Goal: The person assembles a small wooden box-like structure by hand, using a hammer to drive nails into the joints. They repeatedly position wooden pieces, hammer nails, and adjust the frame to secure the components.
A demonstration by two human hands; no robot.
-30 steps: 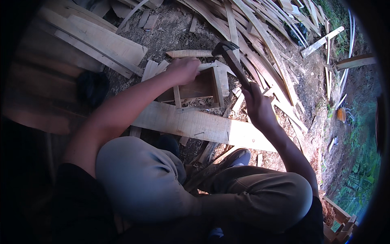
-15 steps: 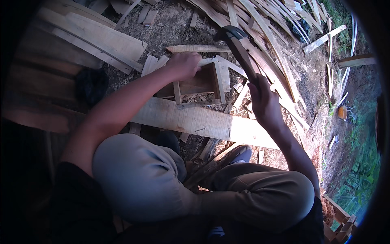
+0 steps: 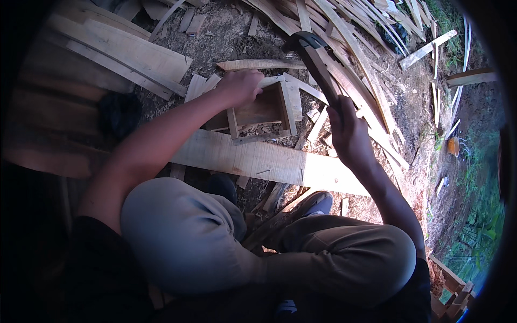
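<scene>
A small open wooden box (image 3: 288,110) sits just beyond a long pale plank (image 3: 231,153). My left hand (image 3: 241,89) is closed over the far left part of its rim; the fingertips are partly hidden, so anything small between them cannot be seen. In my right hand (image 3: 347,129) is a hammer (image 3: 322,72), gripped low on the handle. Its dark claw head points up and away, raised to the right of the box. Two nails, one of them a bent-looking nail (image 3: 263,171), lie or stand on the plank.
Wide boards (image 3: 129,48) lie at the far left, near a black plastic bag (image 3: 119,113). A heap of long thin wood strips (image 3: 355,59) spreads across the far right. Offcuts and shavings cover the ground. My knees and shoes are below the plank.
The view has shifted slightly. Both hands stay almost in place, the left at the box rim and the right holding the hammer up.
</scene>
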